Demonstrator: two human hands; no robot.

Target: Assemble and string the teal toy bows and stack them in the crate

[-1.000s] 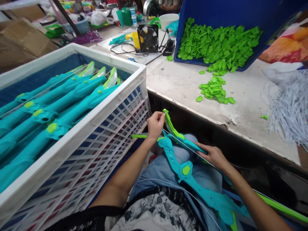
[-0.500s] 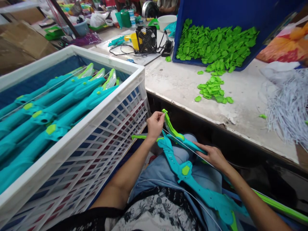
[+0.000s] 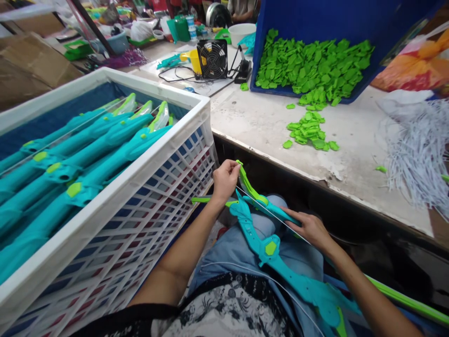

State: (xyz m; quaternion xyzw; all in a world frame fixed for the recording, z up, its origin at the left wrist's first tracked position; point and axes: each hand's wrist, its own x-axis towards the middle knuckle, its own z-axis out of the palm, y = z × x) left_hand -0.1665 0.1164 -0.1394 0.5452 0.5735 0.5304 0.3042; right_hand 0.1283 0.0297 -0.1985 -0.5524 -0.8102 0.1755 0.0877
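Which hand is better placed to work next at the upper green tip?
Left, I'd judge: left hand fingers are pinched at the green tip; the right hand is further down, on the teal section.

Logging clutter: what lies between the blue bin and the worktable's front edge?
Loose green pieces, mostly in a small heap on the worktable, seen in the head view.

Reaches forward with the bare left forearm (image 3: 189,238), closing the left hand (image 3: 225,180) in a pinch, thumb to forefinger, with the other fingers curled. Angles the right forearm (image 3: 358,276) inward, extending the right hand's (image 3: 310,228) forefinger and thumb leftward, nearer the torso (image 3: 228,304) than the left.
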